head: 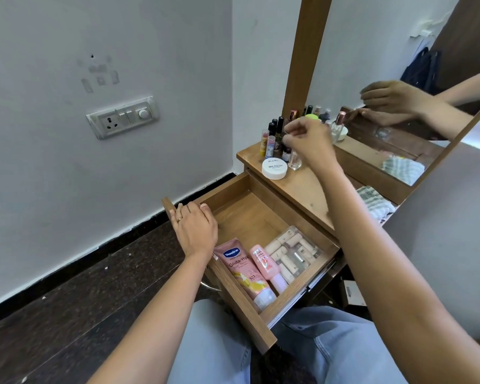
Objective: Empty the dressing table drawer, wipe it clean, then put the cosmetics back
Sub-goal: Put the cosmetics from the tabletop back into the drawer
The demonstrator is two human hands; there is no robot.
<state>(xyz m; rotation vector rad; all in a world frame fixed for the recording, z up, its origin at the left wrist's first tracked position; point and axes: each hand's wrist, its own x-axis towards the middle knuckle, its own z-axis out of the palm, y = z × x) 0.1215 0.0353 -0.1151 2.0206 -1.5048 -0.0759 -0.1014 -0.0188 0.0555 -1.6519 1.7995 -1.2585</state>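
Observation:
The wooden drawer [234, 194] is pulled out over my lap. In its near end lie a pink Vaseline tube [240, 268], a smaller pink bottle [264, 264] and a clear box of beige tubes [292, 252]; its far end is bare. My left hand [196, 228] grips the far corner of the drawer front, fingers outside and thumb inside. My right hand [309, 139] hovers with curled fingers over a cluster of small bottles [276, 128] on the dressing table top [302, 189]. Whether it pinches one is hidden. A white nail polish jar [274, 168] and a clear glass bottle [294, 159] stand below it.
A green checked cloth [374, 203] lies on the table top to the right, under the tilted mirror [385, 65]. A switchboard [122, 116] is on the wall at left. Dark floor lies left of my knees.

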